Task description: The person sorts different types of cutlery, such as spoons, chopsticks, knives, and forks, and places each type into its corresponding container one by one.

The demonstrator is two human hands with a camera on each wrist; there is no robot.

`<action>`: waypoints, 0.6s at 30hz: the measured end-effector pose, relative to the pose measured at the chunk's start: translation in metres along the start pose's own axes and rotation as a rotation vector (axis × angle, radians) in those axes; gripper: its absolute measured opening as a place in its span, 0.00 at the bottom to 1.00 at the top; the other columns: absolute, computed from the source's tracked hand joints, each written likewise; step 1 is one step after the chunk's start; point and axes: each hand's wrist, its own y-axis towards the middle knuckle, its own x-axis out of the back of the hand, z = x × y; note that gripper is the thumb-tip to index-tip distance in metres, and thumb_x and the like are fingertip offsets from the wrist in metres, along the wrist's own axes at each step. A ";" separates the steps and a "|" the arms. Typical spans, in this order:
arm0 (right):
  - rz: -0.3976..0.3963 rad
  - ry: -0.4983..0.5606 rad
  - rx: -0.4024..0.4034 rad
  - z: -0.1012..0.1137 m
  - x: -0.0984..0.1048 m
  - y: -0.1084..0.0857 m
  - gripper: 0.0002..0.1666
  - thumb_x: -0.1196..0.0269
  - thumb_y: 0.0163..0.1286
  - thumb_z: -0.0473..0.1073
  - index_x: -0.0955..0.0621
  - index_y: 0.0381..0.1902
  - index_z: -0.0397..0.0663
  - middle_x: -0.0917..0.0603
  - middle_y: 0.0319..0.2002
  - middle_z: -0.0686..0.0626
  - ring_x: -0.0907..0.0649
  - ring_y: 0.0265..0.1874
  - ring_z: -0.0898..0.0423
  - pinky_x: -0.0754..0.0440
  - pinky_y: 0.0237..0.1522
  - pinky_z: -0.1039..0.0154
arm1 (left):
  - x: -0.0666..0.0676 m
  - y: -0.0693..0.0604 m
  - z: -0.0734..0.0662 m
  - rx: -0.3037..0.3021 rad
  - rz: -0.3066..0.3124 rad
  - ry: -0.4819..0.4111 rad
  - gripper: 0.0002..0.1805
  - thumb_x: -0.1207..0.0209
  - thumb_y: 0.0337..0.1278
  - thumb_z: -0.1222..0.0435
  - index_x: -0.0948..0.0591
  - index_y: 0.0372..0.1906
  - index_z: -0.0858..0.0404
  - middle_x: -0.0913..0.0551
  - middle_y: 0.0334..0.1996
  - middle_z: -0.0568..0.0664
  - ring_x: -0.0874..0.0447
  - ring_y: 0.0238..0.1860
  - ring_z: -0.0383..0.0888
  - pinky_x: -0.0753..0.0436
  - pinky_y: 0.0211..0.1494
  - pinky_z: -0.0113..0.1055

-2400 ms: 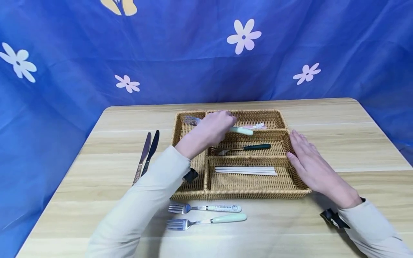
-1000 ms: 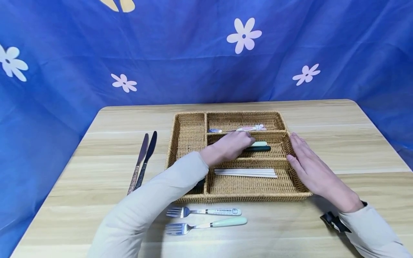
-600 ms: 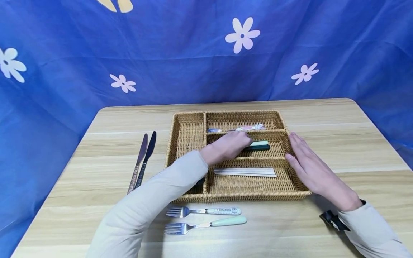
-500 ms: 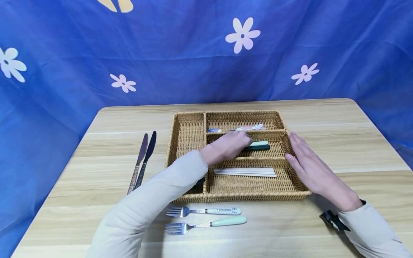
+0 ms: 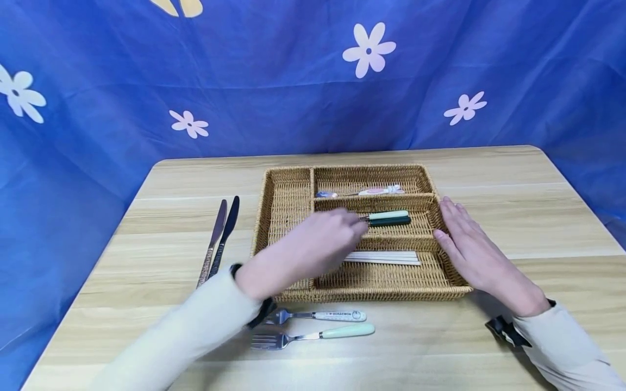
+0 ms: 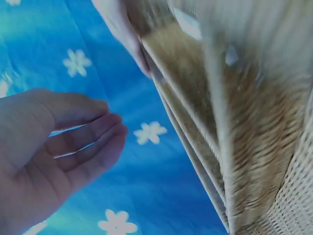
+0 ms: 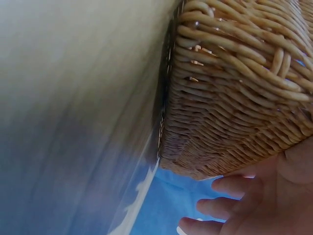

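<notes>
Blurred in the head view, my left hand (image 5: 313, 244) is over the left part of the divided wicker basket (image 5: 391, 296). Its fingers are loosely bent and hold nothing, as the left wrist view shows. Just beyond them, a fork with a mint handle (image 5: 388, 215) lies beside a fork with a dark green handle (image 5: 389, 221) in the middle compartment; my hand covers their heads. My right hand (image 5: 471, 255) rests against the basket's right wall, fingers straight. Its fingers (image 7: 220, 208) show beside the wicker in the right wrist view.
White chopsticks (image 5: 383, 258) lie in the front compartment, and a rabbit-handled utensil (image 5: 381, 190) in the back one. Before the basket lie a white-handled fork (image 5: 339, 316) and another mint-handled fork (image 5: 347, 330). Two table knives, one purplish (image 5: 215, 233) and one black (image 5: 229, 225), lie left.
My left hand carried a mint-handled fork from the basket's upper left into the middle compartment, laid it beside the dark green one, let go and drew back toward the lower left. My right hand stayed.
</notes>
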 end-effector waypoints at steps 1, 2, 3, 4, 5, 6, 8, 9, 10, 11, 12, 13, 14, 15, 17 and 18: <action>0.002 -0.001 -0.004 0.000 0.000 0.000 0.38 0.63 0.80 0.53 0.59 0.75 0.38 0.61 0.76 0.41 0.57 0.74 0.37 0.56 0.72 0.37 | -0.001 -0.010 -0.006 -0.012 0.009 0.004 0.03 0.43 0.59 0.75 0.20 0.33 0.67 0.21 0.25 0.48 0.25 0.25 0.38 0.25 0.29 0.19; 0.002 -0.006 -0.007 0.000 0.001 -0.001 0.38 0.63 0.80 0.53 0.59 0.75 0.38 0.61 0.76 0.41 0.57 0.74 0.37 0.56 0.72 0.37 | -0.002 -0.020 -0.012 -0.024 0.021 0.011 0.02 0.41 0.58 0.74 0.20 0.32 0.65 0.22 0.23 0.47 0.26 0.25 0.37 0.26 0.28 0.18; 0.001 -0.013 -0.009 0.000 0.001 -0.001 0.38 0.63 0.80 0.53 0.59 0.75 0.38 0.61 0.76 0.41 0.57 0.74 0.37 0.57 0.72 0.37 | -0.005 -0.029 -0.018 -0.035 0.033 0.018 0.02 0.39 0.56 0.72 0.20 0.32 0.64 0.22 0.23 0.45 0.27 0.25 0.36 0.27 0.27 0.17; 0.002 -0.021 -0.008 0.000 0.001 -0.001 0.38 0.64 0.80 0.53 0.60 0.75 0.39 0.62 0.76 0.41 0.57 0.74 0.38 0.58 0.72 0.38 | -0.007 -0.039 -0.024 -0.039 0.050 0.022 0.02 0.38 0.55 0.71 0.20 0.31 0.63 0.23 0.22 0.44 0.28 0.25 0.35 0.28 0.26 0.17; 0.003 -0.032 -0.005 0.000 0.001 -0.001 0.37 0.64 0.80 0.53 0.60 0.76 0.39 0.61 0.76 0.42 0.57 0.74 0.38 0.60 0.72 0.38 | -0.010 -0.048 -0.030 -0.040 0.061 0.023 0.03 0.37 0.55 0.69 0.21 0.31 0.61 0.24 0.22 0.43 0.28 0.24 0.35 0.28 0.26 0.17; 0.001 -0.045 0.001 0.001 0.001 -0.001 0.37 0.64 0.80 0.53 0.60 0.76 0.39 0.61 0.76 0.42 0.57 0.74 0.38 0.61 0.72 0.38 | -0.014 -0.056 -0.035 -0.041 0.071 0.024 0.03 0.36 0.55 0.67 0.20 0.31 0.60 0.23 0.23 0.42 0.28 0.25 0.34 0.28 0.26 0.17; -0.002 -0.077 0.014 0.000 0.001 -0.001 0.37 0.64 0.80 0.51 0.60 0.76 0.38 0.61 0.76 0.41 0.57 0.74 0.38 0.64 0.72 0.40 | -0.022 -0.069 -0.045 -0.041 0.071 0.015 0.03 0.36 0.55 0.64 0.19 0.32 0.58 0.21 0.24 0.42 0.26 0.27 0.35 0.25 0.27 0.19; -0.005 -0.094 0.022 0.000 0.001 -0.001 0.36 0.64 0.80 0.51 0.59 0.75 0.38 0.61 0.76 0.40 0.57 0.74 0.38 0.66 0.73 0.41 | -0.026 -0.075 -0.049 -0.037 0.070 0.007 0.03 0.36 0.56 0.63 0.19 0.32 0.57 0.21 0.25 0.42 0.26 0.27 0.34 0.25 0.28 0.19; -0.008 -0.111 0.031 0.000 0.002 -0.001 0.36 0.64 0.80 0.50 0.59 0.75 0.37 0.61 0.76 0.40 0.56 0.74 0.38 0.67 0.73 0.42 | -0.030 -0.079 -0.053 -0.034 0.077 0.003 0.03 0.37 0.57 0.62 0.18 0.32 0.57 0.20 0.25 0.42 0.26 0.27 0.34 0.25 0.28 0.20; -0.010 -0.125 0.039 0.000 0.002 -0.002 0.36 0.64 0.80 0.49 0.58 0.75 0.36 0.61 0.76 0.39 0.56 0.74 0.38 0.68 0.73 0.42 | -0.034 -0.084 -0.057 -0.032 0.081 0.009 0.03 0.36 0.56 0.62 0.18 0.33 0.57 0.20 0.26 0.42 0.26 0.27 0.35 0.24 0.28 0.20; -0.012 -0.137 0.047 0.000 0.002 -0.002 0.35 0.64 0.80 0.49 0.58 0.75 0.35 0.61 0.76 0.39 0.56 0.74 0.38 0.68 0.73 0.43 | -0.038 -0.088 -0.060 -0.029 0.093 0.018 0.03 0.36 0.55 0.62 0.17 0.33 0.57 0.20 0.26 0.42 0.26 0.27 0.35 0.25 0.27 0.21; -0.014 -0.149 0.050 0.000 0.002 -0.002 0.35 0.64 0.80 0.49 0.57 0.75 0.35 0.61 0.76 0.39 0.57 0.74 0.38 0.69 0.73 0.44 | -0.042 -0.091 -0.062 -0.025 0.100 0.030 0.04 0.36 0.54 0.62 0.17 0.33 0.57 0.20 0.26 0.42 0.26 0.27 0.35 0.25 0.27 0.21; -0.016 -0.158 0.053 0.000 0.002 -0.002 0.35 0.64 0.80 0.48 0.57 0.75 0.34 0.60 0.76 0.38 0.57 0.74 0.39 0.69 0.73 0.44 | -0.046 -0.094 -0.064 -0.017 0.109 0.046 0.04 0.35 0.53 0.62 0.17 0.33 0.57 0.20 0.25 0.42 0.26 0.26 0.36 0.25 0.26 0.22; -0.017 -0.165 0.055 0.000 0.003 -0.002 0.35 0.64 0.80 0.48 0.57 0.75 0.34 0.61 0.76 0.39 0.57 0.74 0.39 0.70 0.73 0.45 | -0.049 -0.096 -0.066 -0.010 0.125 0.057 0.05 0.34 0.51 0.63 0.16 0.34 0.58 0.19 0.26 0.43 0.26 0.27 0.36 0.25 0.26 0.23; -0.018 -0.172 0.059 0.000 0.003 -0.002 0.35 0.64 0.80 0.48 0.57 0.75 0.34 0.60 0.76 0.38 0.57 0.74 0.39 0.69 0.73 0.44 | -0.056 -0.100 -0.068 0.002 0.140 0.085 0.06 0.33 0.47 0.64 0.16 0.34 0.58 0.19 0.26 0.44 0.25 0.27 0.37 0.23 0.27 0.24; -0.019 -0.173 0.061 0.000 0.003 -0.002 0.35 0.64 0.80 0.48 0.57 0.75 0.34 0.60 0.76 0.38 0.57 0.74 0.39 0.69 0.73 0.44 | -0.058 -0.101 -0.069 0.009 0.144 0.091 0.07 0.33 0.46 0.65 0.16 0.34 0.58 0.19 0.27 0.44 0.24 0.28 0.38 0.22 0.28 0.25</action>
